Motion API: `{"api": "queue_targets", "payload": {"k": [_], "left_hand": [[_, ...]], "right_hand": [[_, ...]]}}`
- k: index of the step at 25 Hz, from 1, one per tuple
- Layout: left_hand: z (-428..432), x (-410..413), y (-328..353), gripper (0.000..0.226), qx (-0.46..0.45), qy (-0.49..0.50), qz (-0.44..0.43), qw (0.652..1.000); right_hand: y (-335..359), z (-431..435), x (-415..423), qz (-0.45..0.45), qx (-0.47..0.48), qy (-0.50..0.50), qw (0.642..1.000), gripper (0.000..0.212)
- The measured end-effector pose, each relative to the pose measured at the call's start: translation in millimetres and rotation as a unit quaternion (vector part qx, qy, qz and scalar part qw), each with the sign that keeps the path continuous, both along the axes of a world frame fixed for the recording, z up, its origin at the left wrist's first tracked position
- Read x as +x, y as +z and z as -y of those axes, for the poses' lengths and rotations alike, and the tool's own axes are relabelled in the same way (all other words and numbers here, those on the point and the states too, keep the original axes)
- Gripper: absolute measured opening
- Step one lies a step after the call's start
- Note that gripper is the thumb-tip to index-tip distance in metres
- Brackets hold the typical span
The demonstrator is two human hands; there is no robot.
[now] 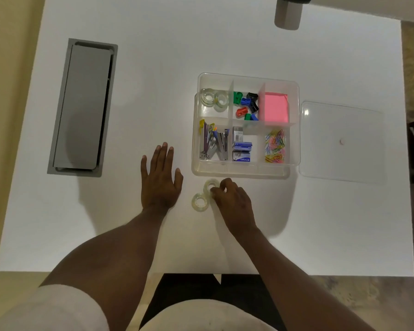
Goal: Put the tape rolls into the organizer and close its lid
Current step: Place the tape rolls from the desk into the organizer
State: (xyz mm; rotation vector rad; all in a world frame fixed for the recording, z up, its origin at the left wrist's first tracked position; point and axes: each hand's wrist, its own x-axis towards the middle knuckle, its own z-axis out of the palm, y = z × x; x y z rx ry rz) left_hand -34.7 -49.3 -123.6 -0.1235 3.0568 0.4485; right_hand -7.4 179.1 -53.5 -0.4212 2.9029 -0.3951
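A clear plastic organizer (294, 130) with six compartments stands open on the white table. Two clear tape rolls (214, 99) lie in its far left compartment. In front of the organizer, two more clear tape rolls rest on the table: one (209, 185) is pinched by the fingertips of my right hand (233, 201), the other (199, 202) lies just left of that hand. My left hand (159, 177) rests flat on the table, fingers spread, holding nothing. The clear lid (342, 142) lies flat to the right of the organizer.
Other compartments hold staplers (213, 144), staple boxes (242, 149), coloured paper clips (275, 146), sharpeners (246, 106) and pink notes (274, 108). A grey cable hatch (81, 108) is set into the table at the left. A dark object (287, 13) stands at the far edge.
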Motion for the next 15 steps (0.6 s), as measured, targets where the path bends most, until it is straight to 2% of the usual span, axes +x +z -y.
{"api": "queue_targets", "payload": {"k": [4,7,15], "left_hand": [[0,2,1,0.067,-0.005,0.000,0.003,1.000],[-3,1,3,0.067,-0.002,0.000,0.006,1.000],[-4,0,4,0.068,0.010,-0.001,-0.001,1.000]], "right_hand": [[11,-3,2,-0.041,-0.039,0.023,0.998,0.033],[25,-2,-20,-0.078,-0.065,0.017,0.995,0.034],[69,7,-160,-0.134,-0.061,-0.022,0.989,0.023]]}}
